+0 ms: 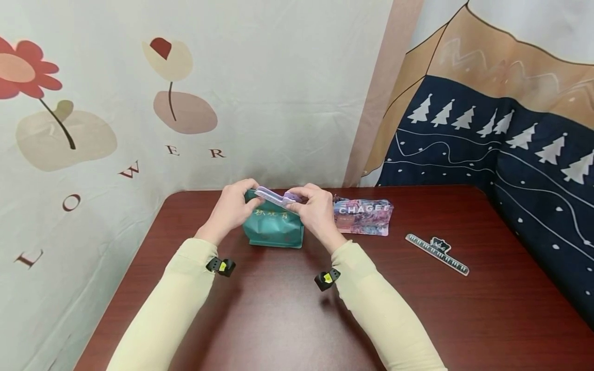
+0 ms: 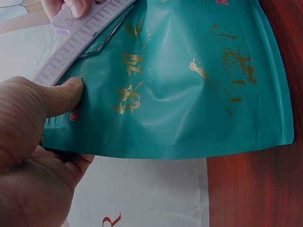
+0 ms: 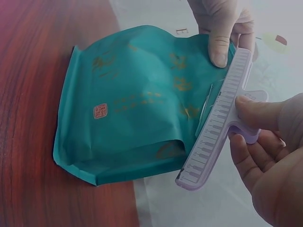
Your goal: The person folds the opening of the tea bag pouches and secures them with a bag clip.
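Gripping teal pouch (image 1: 273,226) top, left hand (image 1: 230,207), right hand (image 1: 316,210) pinching lilac clip (image 1: 274,196)

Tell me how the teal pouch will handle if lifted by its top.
The teal pouch looks floppy: its glossy film creases and dents. Likely slippery too. It seems light, since it stands on the table with its top held by both hands.

In the head view both hands cover the top of the green bag (image 1: 274,229), and the gold lettering on it is too small to read. The left wrist view cuts off the clip (image 2: 78,40) and the right hand (image 2: 71,5) at the top edge. The second pouch (image 1: 364,217) is partly hidden behind the right hand (image 1: 315,211).
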Available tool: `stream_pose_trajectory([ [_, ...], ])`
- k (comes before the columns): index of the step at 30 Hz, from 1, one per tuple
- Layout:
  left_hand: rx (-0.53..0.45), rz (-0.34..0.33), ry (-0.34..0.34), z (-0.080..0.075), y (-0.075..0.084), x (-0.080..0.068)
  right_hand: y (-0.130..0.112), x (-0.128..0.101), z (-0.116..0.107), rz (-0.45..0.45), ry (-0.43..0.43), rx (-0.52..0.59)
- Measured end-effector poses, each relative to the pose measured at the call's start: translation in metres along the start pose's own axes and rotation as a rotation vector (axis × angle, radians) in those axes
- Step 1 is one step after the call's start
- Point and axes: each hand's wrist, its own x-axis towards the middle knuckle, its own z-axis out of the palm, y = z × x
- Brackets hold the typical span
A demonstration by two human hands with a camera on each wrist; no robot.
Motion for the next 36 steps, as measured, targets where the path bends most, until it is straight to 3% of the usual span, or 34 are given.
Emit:
stream_pose_trajectory([
  [20,0.0,-0.022,-0.016,0.0003,0.0003,0.0002,-0.0008,0.0009,0.0007,0.008,0.015,0.015],
  [36,0.001,0.003,0.0,0.0003,-0.0013,-0.0001,0.0001,0.0,0.0007,0.007,0.001,0.0],
])
